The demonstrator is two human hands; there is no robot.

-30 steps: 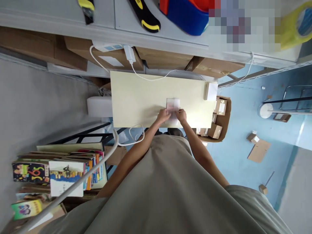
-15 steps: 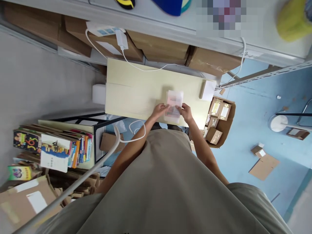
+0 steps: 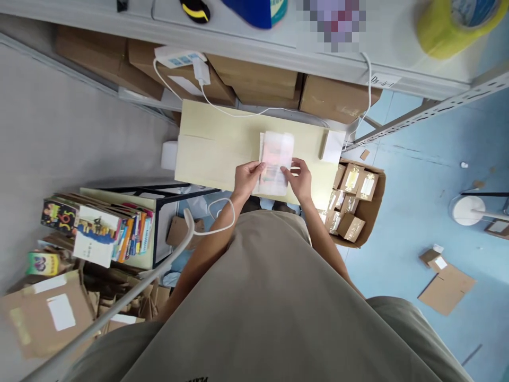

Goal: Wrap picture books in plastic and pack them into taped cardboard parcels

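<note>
Above the pale yellow tabletop [image 3: 214, 154] I hold a whitish, see-through-looking packet [image 3: 275, 178] with faint pink and dark print under its surface. What is inside cannot be made out. My left hand [image 3: 247, 176] pinches its left edge between thumb and fingers. On the right side, my right hand [image 3: 299, 178] has its thumb on the packet's face and its fingers around the edge. A second pale edge shows at the packet's left side. The flat white box [image 3: 333, 146] lies at the table's right end, apart from both hands.
Cardboard boxes [image 3: 254, 79] fill the shelf behind the table. A white cable [image 3: 254, 114] crosses the table's back edge from a power strip [image 3: 178, 57]. Taped parcels sit in a large carton [image 3: 376, 207] at right. Books [image 3: 95, 233] stand at left; yellow tape [image 3: 445, 32] lies above.
The packet and both hands have come up slightly and moved a little left in view. Both hands keep their grip on its sides. The camera view has shifted somewhat.
</note>
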